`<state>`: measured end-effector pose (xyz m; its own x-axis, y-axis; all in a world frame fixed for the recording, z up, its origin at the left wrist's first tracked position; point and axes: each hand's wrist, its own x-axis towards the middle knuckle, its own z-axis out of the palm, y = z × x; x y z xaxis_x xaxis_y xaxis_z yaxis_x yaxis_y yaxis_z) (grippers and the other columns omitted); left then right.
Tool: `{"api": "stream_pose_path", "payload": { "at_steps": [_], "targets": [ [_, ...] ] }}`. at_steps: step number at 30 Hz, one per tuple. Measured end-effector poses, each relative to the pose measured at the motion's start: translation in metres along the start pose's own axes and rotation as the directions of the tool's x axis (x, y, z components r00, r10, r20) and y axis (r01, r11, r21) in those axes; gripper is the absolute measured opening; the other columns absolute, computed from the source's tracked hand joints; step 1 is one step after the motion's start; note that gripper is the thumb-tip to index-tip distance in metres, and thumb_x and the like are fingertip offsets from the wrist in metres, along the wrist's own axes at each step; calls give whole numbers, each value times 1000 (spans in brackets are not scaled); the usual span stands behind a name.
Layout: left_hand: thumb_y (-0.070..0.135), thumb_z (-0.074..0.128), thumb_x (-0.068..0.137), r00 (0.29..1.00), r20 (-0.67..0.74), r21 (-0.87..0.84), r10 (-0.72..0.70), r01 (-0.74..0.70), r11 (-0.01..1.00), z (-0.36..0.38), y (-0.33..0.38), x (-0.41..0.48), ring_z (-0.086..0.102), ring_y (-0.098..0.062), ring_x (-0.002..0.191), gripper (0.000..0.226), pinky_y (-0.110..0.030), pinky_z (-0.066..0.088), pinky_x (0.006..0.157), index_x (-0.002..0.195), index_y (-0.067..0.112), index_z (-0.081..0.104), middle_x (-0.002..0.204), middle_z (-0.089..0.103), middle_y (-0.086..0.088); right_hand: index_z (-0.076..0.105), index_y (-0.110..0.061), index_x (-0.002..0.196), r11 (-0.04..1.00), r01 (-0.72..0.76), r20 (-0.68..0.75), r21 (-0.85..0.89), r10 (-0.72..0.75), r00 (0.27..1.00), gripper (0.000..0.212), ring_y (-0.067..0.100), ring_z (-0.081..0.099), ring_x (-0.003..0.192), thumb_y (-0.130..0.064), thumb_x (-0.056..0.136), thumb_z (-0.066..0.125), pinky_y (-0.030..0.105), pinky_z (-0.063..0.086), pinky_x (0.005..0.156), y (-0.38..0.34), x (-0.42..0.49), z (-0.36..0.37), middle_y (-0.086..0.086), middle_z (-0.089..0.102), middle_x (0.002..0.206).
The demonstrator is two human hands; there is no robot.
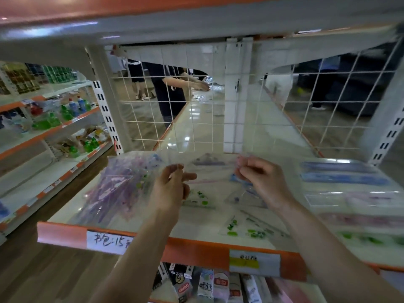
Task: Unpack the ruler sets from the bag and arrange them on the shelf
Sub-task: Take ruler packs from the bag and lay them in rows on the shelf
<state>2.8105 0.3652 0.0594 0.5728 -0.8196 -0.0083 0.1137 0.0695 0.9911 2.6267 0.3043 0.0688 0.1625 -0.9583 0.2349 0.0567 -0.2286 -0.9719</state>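
both hands hold one clear ruler set just above the shelf; the left hand pinches its upper left corner, thumb and fingers closed on the plastic; the right hand pinches the upper right corner the same way; the bag lies on the shelf to the left; other ruler sets lie flat at the right; motion blur hides finer detail.

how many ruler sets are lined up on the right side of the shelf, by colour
blue sets: 2
pink sets: 2
green set: 1
total: 5 (the picture is blurred, so the count is a best reading)
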Motion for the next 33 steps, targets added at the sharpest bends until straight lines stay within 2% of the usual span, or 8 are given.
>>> {"api": "stream_pose_path", "payload": {
  "at_steps": [4, 8, 11, 17, 21, 24, 29, 33],
  "targets": [
    [8, 43, 97, 999, 29, 6, 29, -29, 1000, 6, -3, -5, 41, -8, 36, 16, -17, 32, 38, 91, 15, 56, 75, 69, -4, 71, -15, 74, 991, 64, 32, -119, -61, 998, 29, -5, 65, 80, 12, 81, 61, 8, 48, 72, 5, -2, -1, -10, 71, 83],
    [2, 49, 94, 983, 121, 139, 139, -156, 978, 5, -4, -11, 50, -6, 47, 16, -19, 42, 45, 102, 14, 55, 73, 68, 1, 73, -17, 75, 983, 77, 49, -168, -69, 996, 29, -10, 62, 85, 10, 80, 64, 2, 43, 74, 6, -2, -2, -11, 71, 90],
    [-2, 45, 94, 965, 161, 196, 207, -237, 952, 6, -7, -12, 49, -2, 49, 23, -15, 43, 47, 106, 14, 55, 79, 67, -1, 71, -22, 77, 978, 72, 124, -195, -48, 991, 29, -6, 63, 84, 5, 83, 64, 6, 47, 78, 8, -5, -1, -11, 70, 88],
    [0, 44, 95, 965, 130, 259, 226, -254, 932, 6, -12, -7, 50, 1, 54, 26, -10, 42, 51, 109, 15, 59, 82, 66, 4, 71, -21, 99, 926, 119, 167, -359, -62, 984, 18, -4, 60, 91, -9, 87, 66, 9, 47, 81, 14, -7, -2, -14, 66, 96],
    [3, 45, 95, 964, 119, 287, 237, -262, 921, 4, -13, -6, 53, 2, 60, 25, -11, 43, 59, 111, 14, 61, 83, 67, 8, 66, -18, 114, 889, 172, 242, -425, -72, 968, 30, -1, 60, 88, -11, 85, 68, 11, 48, 79, 17, -11, 2, -13, 62, 100],
    [3, 46, 95, 961, 120, 291, 250, -275, 916, 4, -13, -6, 53, 6, 59, 25, -8, 43, 60, 111, 13, 61, 82, 67, 7, 63, -19, 119, 817, 241, 271, -523, -108, 956, 38, 2, 57, 82, -15, 82, 72, 17, 46, 78, 21, -11, 5, -13, 58, 97],
    [4, 46, 96, 960, 134, 304, 246, -276, 912, 5, -14, -5, 53, 4, 61, 24, -11, 44, 61, 109, 18, 61, 84, 67, 7, 61, -19, 124, 675, 353, 314, -648, -186, 931, 44, 1, 50, 86, -25, 82, 73, 8, 37, 76, 18, -14, 5, -10, 58, 99],
    [4, 45, 95, 954, 151, 345, 259, -296, 891, 6, -15, -5, 56, -4, 67, 24, -13, 45, 61, 107, 19, 60, 80, 65, 8, 61, -21, 122, 541, 401, 349, -739, -201, 915, 40, 10, 53, 97, -30, 84, 69, 26, 45, 84, 9, -15, 6, -7, 60, 105]
  ]
}}
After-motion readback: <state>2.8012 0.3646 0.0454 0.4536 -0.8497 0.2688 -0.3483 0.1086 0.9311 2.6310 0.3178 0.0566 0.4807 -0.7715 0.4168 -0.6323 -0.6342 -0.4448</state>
